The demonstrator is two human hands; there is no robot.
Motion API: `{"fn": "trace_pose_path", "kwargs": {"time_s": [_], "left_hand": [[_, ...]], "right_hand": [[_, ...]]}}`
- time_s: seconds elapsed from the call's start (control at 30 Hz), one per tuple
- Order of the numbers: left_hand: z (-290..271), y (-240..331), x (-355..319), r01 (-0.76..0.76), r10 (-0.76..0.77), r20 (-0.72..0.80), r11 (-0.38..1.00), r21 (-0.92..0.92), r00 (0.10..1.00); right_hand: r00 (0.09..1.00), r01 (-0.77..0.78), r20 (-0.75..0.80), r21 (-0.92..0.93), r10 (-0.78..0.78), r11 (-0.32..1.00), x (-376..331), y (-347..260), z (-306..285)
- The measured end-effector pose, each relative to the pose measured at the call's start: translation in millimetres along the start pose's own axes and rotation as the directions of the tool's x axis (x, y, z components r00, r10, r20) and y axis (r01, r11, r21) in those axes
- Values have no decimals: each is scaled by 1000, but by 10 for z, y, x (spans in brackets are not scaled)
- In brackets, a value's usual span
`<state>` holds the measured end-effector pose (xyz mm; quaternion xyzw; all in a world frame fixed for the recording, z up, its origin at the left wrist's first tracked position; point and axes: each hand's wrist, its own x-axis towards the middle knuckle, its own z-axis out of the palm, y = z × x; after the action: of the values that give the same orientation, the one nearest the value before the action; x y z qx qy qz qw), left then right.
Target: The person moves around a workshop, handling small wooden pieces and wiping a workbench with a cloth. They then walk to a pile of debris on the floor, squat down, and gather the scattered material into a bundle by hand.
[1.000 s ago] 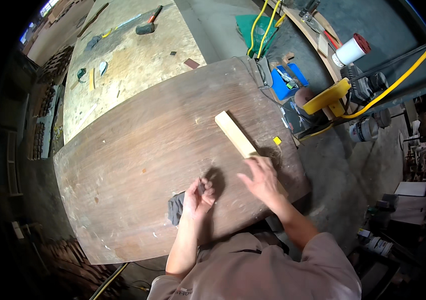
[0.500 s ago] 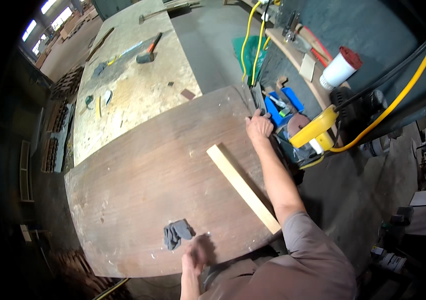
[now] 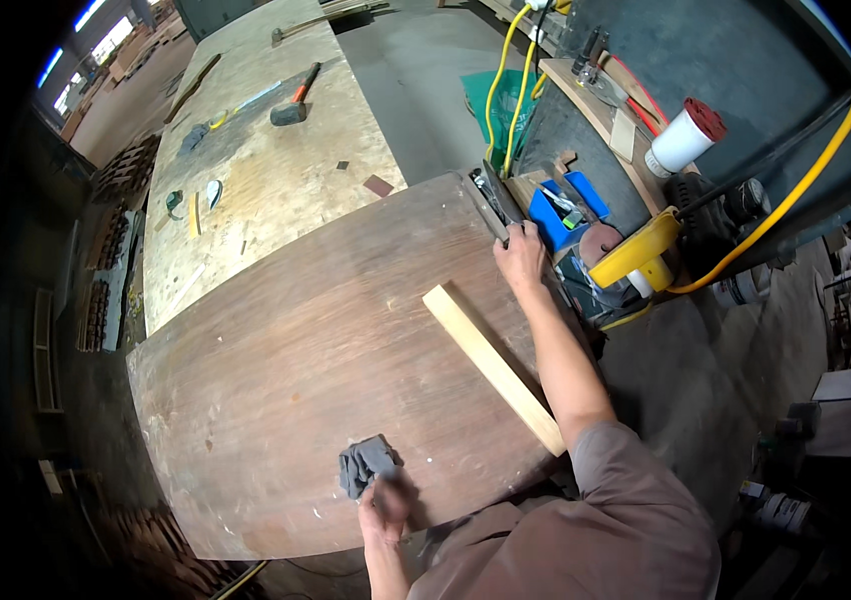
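Note:
A broad brown wooden panel lies in front of me, with a pale wooden strip resting on it at the right. At the panel's near edge, my left hand is beside a crumpled grey cloth. Motion smears its fingers, and a dark blur there hides whether it holds anything. My right hand reaches to the panel's far right edge. Its fingers are curled over the near end of a narrow grey tray with small items inside; the fingertips are partly hidden.
Right of the tray are a blue bin and a yellow power tool with a disc. A shelf holds a white canister. Yellow cables hang nearby. Beyond the panel, a worktable bears a mallet and scraps.
My right hand has shifted slightly nearer, and more of the grey tray now shows beyond it. My left hand has come closer to the cloth. The view has shifted a little.

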<state>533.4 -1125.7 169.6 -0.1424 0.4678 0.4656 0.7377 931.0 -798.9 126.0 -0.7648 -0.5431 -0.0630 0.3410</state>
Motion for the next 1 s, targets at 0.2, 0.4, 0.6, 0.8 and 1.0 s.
{"fn": "trace_pose_path", "kwargs": {"time_s": [0.2,0.4,0.6,0.8,1.0], "left_hand": [[-639,57,207,88,-47,220,980,-181,974],[-420,168,79,78,-59,151,989,-126,987],[-284,220,60,25,-24,-61,1000,16,998],[-448,180,122,76,-76,-7,997,-2,997],[-314,117,120,64,-64,-8,997,44,998]], "right_hand": [[983,-76,-159,121,95,990,31,-292,-660],[960,-201,-231,-165,160,966,296,68,-813],[993,79,-67,-225,-96,971,-205,-403,-1172],[680,366,680,9,-274,931,-2137,-536,-1855],[761,403,593,-115,-263,908,-1867,-199,-1410]]}}
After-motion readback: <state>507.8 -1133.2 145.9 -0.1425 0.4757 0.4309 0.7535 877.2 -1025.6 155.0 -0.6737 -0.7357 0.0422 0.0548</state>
